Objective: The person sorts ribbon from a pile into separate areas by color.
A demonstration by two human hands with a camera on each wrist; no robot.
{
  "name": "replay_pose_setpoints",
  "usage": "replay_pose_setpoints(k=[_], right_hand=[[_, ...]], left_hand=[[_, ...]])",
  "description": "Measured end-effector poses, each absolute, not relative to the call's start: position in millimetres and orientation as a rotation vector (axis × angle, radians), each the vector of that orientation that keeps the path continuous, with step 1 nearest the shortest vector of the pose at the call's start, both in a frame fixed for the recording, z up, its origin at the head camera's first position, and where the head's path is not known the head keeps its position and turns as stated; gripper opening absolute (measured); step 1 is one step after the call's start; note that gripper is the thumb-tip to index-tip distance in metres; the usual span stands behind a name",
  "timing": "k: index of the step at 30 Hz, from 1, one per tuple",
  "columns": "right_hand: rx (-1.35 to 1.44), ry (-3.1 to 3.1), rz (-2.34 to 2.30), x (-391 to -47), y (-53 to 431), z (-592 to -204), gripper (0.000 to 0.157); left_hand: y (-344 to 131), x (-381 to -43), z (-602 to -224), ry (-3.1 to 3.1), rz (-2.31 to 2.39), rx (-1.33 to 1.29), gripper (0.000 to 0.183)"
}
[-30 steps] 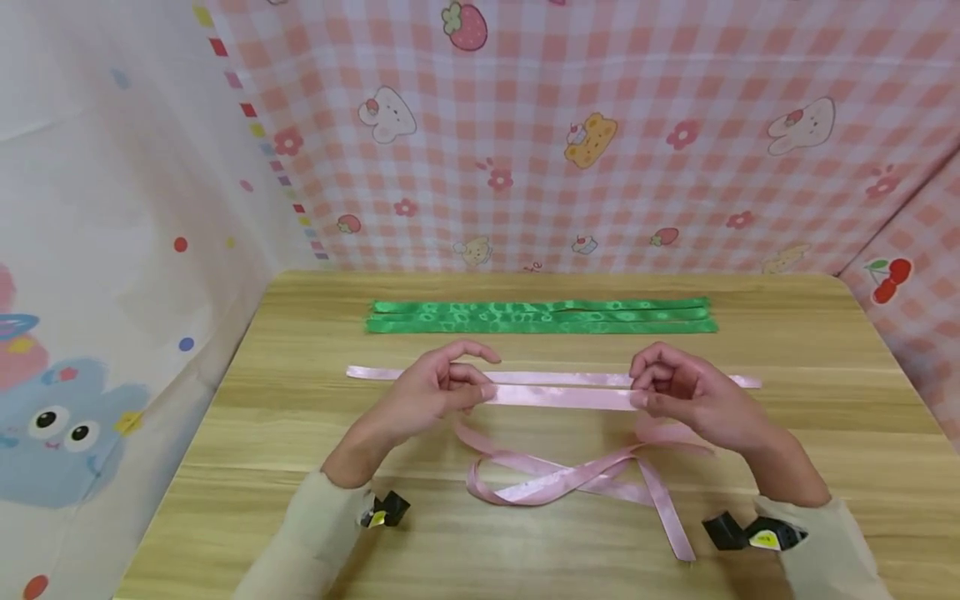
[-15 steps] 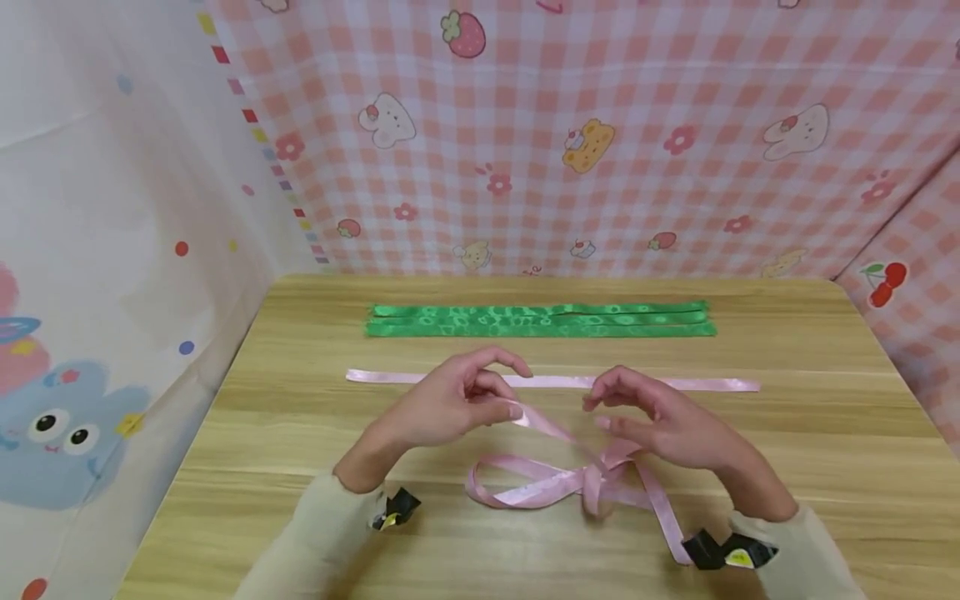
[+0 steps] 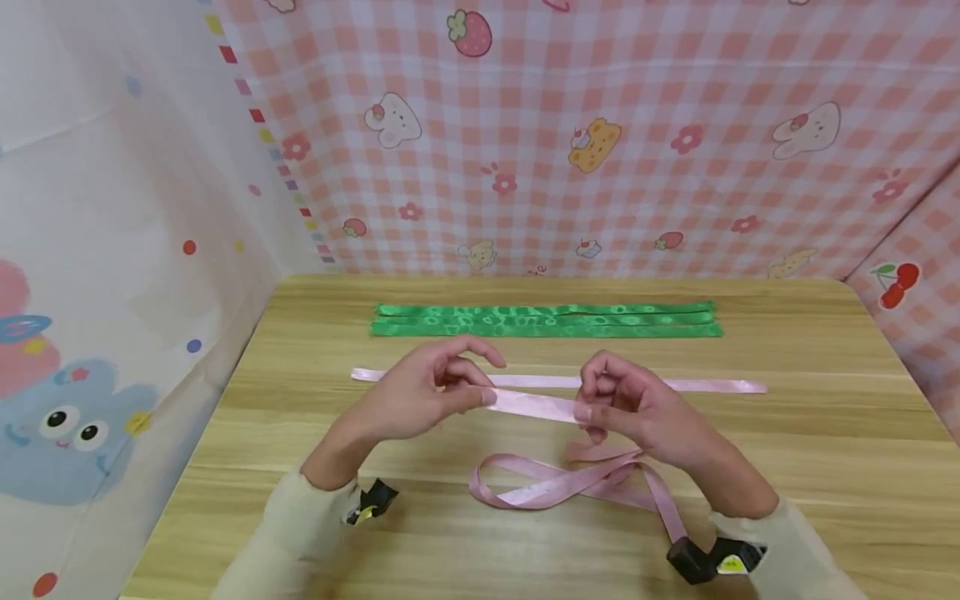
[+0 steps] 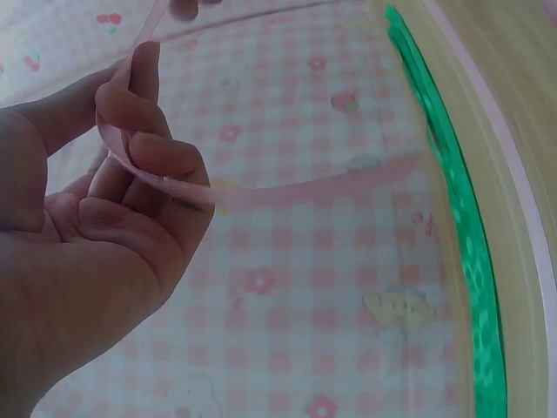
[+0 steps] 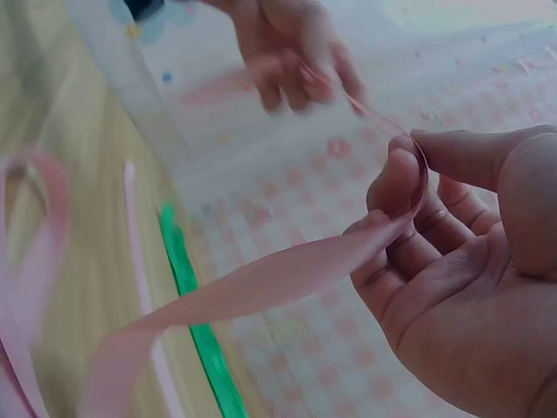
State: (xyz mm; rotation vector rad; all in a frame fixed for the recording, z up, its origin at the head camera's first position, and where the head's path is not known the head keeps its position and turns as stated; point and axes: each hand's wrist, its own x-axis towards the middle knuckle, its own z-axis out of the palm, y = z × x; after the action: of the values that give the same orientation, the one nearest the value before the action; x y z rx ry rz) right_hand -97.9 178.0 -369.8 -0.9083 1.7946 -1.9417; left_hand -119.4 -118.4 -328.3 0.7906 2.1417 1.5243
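A pink satin ribbon (image 3: 534, 405) is stretched between both hands above the table. My left hand (image 3: 420, 392) pinches it between thumb and fingers, and in the left wrist view a loose end of the ribbon (image 4: 296, 192) trails off past the fingers. On the other side my right hand (image 3: 648, 412) pinches the same ribbon. From those fingers the ribbon (image 5: 270, 274) hangs down toward the table in the right wrist view. A looped pile of pink ribbon (image 3: 540, 487) lies below the hands. Behind them a straight pink strip (image 3: 716, 386) lies flat, partly hidden by both hands.
Several green ribbon strips (image 3: 547, 321) lie side by side near the back of the wooden table (image 3: 247, 467). A pink checked cloth (image 3: 540, 108) hangs behind the table, and a white printed cloth (image 3: 142, 192) hangs at the left.
The right hand let the ribbon slip free, moved left, and now pinches it again closer to the left hand. The left hand moved right, then back left, keeping hold of the ribbon.
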Motion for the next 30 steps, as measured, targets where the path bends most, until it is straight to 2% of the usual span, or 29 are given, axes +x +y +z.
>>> replay_pose_setpoints(k=[6, 12, 20, 30], right_hand=[[-0.888, 1.897, -1.887, -103.3, 222.6, -369.4, 0.017], [-0.81, 2.108, -1.788, -102.9, 274.0, -376.9, 0.015], [-0.649, 2.399, -1.579, -96.4, 319.9, -399.6, 0.01], [-0.479, 2.53, -1.494, -90.4, 353.5, -425.4, 0.01]], left_hand=[[-157.5, -125.0, -336.1, 2.221, 1.518, 0.619, 0.027], [-202.0, -134.4, -361.4, 2.311, 1.502, 0.443, 0.025], [-241.5, -138.4, -400.1, 2.285, 1.463, 0.409, 0.027], [-263.4, -138.6, -419.9, 2.31, 1.407, 0.353, 0.028]])
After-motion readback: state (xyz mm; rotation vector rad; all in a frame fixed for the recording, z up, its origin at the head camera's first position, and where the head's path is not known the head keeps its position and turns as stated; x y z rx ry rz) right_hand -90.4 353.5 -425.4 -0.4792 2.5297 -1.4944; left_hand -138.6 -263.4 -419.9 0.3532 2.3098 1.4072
